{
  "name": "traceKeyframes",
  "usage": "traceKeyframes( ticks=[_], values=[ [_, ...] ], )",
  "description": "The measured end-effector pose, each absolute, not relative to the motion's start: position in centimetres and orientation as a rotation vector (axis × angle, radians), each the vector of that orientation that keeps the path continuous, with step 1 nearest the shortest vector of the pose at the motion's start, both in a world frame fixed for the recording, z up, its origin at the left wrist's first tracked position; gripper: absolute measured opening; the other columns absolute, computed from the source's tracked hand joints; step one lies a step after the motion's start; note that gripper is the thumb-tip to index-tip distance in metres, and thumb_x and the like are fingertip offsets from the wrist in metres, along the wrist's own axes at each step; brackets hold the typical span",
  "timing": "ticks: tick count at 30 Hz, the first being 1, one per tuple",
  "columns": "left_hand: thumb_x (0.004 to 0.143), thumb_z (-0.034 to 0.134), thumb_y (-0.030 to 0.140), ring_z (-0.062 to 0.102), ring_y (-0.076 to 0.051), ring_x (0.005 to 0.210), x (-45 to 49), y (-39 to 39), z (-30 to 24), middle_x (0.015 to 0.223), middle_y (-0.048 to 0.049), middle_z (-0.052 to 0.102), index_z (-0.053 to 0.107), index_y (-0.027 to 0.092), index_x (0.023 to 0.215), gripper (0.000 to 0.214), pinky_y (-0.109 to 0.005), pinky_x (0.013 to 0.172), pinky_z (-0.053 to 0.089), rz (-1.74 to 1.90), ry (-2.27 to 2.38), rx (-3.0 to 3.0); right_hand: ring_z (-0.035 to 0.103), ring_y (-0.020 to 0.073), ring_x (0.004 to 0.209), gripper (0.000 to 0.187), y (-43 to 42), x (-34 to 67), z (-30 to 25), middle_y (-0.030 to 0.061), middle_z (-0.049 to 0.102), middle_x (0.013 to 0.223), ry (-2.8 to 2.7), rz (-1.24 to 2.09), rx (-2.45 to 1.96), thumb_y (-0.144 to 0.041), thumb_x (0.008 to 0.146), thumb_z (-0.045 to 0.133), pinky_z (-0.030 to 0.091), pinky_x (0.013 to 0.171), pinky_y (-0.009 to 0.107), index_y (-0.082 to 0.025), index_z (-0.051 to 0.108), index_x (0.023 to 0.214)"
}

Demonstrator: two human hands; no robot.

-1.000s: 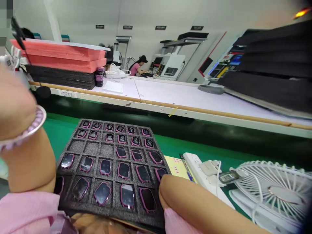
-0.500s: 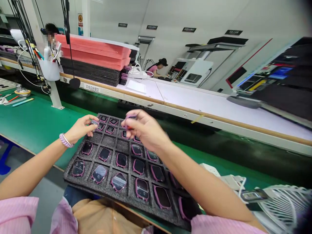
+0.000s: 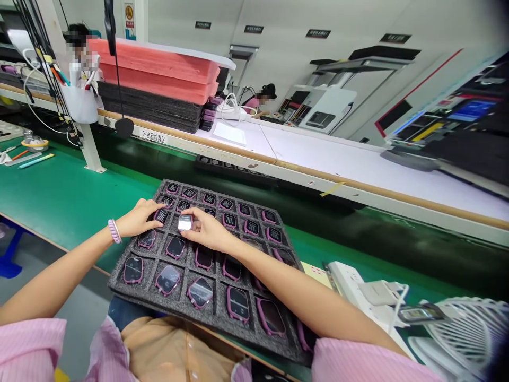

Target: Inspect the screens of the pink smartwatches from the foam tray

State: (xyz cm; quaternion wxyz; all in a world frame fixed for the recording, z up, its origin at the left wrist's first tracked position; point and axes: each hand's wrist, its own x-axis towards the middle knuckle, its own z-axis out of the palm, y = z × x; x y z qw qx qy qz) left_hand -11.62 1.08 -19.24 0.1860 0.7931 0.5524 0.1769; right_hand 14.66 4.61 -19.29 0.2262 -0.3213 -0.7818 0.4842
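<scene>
Foam tray (image 3: 149, 289): speckled dark grey. Smartwatches (image 3: 199, 293): purple-pink cases, black screens, back rows with white text lines. One watch (image 3: 185, 223) reads silver-white, probably glare. Sleeves (image 3: 358, 363): pink, fine pale stripes. Wristband (image 3: 114, 231): lilac/white bands. Benchtop (image 3: 51, 185): green. Foam slabs (image 3: 155, 69): coral, over black sheets (image 3: 147, 107). Fan (image 3: 461, 329): white.

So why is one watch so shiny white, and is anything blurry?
In the head view, the watch in the right hand catches glare, probably reflected light; also in the head view, the fan near the right edge looks soft, and the top right corner is dark.
</scene>
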Motion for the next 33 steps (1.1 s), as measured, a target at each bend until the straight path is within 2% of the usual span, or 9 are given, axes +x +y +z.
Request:
traceKeyframes(
  ticks=[3, 8, 11, 15, 18, 22, 27, 30, 33],
  values=[
    [0.091, 0.057, 0.054, 0.047, -0.036, 0.12, -12.0, 1.2, -19.2, 0.132, -0.0182, 0.054, 0.051, 0.015, 0.151, 0.072, -0.053, 0.111, 0.039, 0.38, 1.606, 2.288, 0.059, 0.0303, 0.115, 0.045, 4.6, 13.6, -19.2, 0.0108, 0.054, 0.122, -2.439, 0.67, -0.969, -0.018, 0.081, 0.086, 0.049, 0.102, 0.05, -0.017, 0.067, 0.122],
    [0.093, 0.057, 0.054, 0.048, -0.035, 0.118, -10.7, 0.8, -16.9, 0.127, -0.0173, 0.055, 0.051, 0.016, 0.151, 0.07, -0.051, 0.108, 0.041, 0.355, 1.657, 2.364, 0.051, 0.0367, 0.128, 0.056, 4.9, 13.8, -18.0, 0.0152, 0.051, 0.13, -2.573, 0.523, -1.127, -0.033, 0.089, 0.088, 0.043, 0.105, 0.056, -0.018, 0.064, 0.137],
    [0.096, 0.058, 0.046, 0.053, -0.032, 0.114, -7.4, 0.9, -15.0, 0.115, -0.0138, 0.061, 0.063, 0.016, 0.138, 0.052, -0.046, 0.108, 0.041, 0.374, 1.555, 2.459, 0.053, 0.0351, 0.125, 0.052, 5.6, 16.8, -15.7, 0.0164, 0.051, 0.134, -2.441, 0.354, -0.956, -0.035, 0.096, 0.079, 0.045, 0.103, 0.052, -0.017, 0.061, 0.141],
    [0.098, 0.059, 0.032, 0.058, -0.029, 0.112, -0.9, 1.9, -13.7, 0.109, -0.0113, 0.066, 0.073, 0.018, 0.121, 0.03, -0.041, 0.107, 0.042, 0.269, 1.381, 2.572, 0.063, 0.0222, 0.085, 0.027, 5.7, 22.3, -12.0, 0.0106, 0.061, 0.112, -2.373, 0.226, -0.993, -0.027, 0.103, 0.063, 0.05, 0.082, 0.035, -0.014, 0.067, 0.126],
    [0.097, 0.061, 0.031, 0.059, -0.032, 0.113, 3.7, 2.9, -14.3, 0.106, -0.0142, 0.067, 0.076, 0.014, 0.107, 0.025, -0.042, 0.104, 0.044, 0.145, 1.367, 2.575, 0.066, 0.0269, 0.091, 0.014, 4.3, 25.1, -11.1, 0.0094, 0.067, 0.101, -2.615, 0.01, -1.374, -0.027, 0.104, 0.066, 0.046, 0.081, 0.036, -0.014, 0.073, 0.108],
    [0.09, 0.071, 0.034, 0.057, -0.04, 0.115, 7.3, 3.9, -16.0, 0.105, -0.019, 0.064, 0.073, 0.01, 0.093, 0.024, -0.05, 0.101, 0.046, 0.175, 1.395, 2.508, 0.067, 0.0369, 0.103, 0.034, 1.8, 26.8, -13.3, 0.0183, 0.068, 0.104, -2.814, -0.316, -1.866, -0.038, 0.11, 0.062, 0.044, 0.089, 0.045, -0.009, 0.074, 0.098],
    [0.075, 0.084, 0.027, 0.062, -0.031, 0.103, 8.2, 3.7, -16.1, 0.096, -0.0102, 0.064, 0.062, 0.015, 0.082, 0.026, -0.045, 0.096, 0.05, 0.381, 1.269, 2.346, 0.066, 0.031, 0.105, 0.021, 0.8, 28.0, -16.4, 0.0164, 0.065, 0.114, -2.718, -0.052, -1.787, -0.03, 0.107, 0.067, 0.045, 0.082, 0.035, -0.009, 0.066, 0.107],
    [0.081, 0.074, 0.018, 0.067, -0.02, 0.091, 7.7, 3.5, -14.7, 0.093, -0.0047, 0.067, 0.055, 0.017, 0.084, 0.019, -0.034, 0.084, 0.056, 0.516, 1.146, 2.226, 0.067, 0.0261, 0.088, 0.02, 1.4, 28.5, -16.6, 0.0082, 0.066, 0.096, -2.598, 0.185, -1.699, -0.021, 0.097, 0.076, 0.041, 0.069, 0.03, -0.015, 0.058, 0.095],
    [0.088, 0.068, 0.027, 0.069, -0.016, 0.077, 6.5, 3.8, -13.0, 0.088, -0.0044, 0.068, 0.056, 0.016, 0.098, 0.019, -0.026, 0.066, 0.057, 0.718, 0.991, 1.85, 0.063, 0.0229, 0.071, 0.019, 2.5, 28.5, -15.9, 0.0012, 0.062, 0.077, -2.434, 0.342, -1.526, -0.015, 0.097, 0.066, 0.035, 0.062, 0.028, -0.02, 0.049, 0.091]
  ],
)
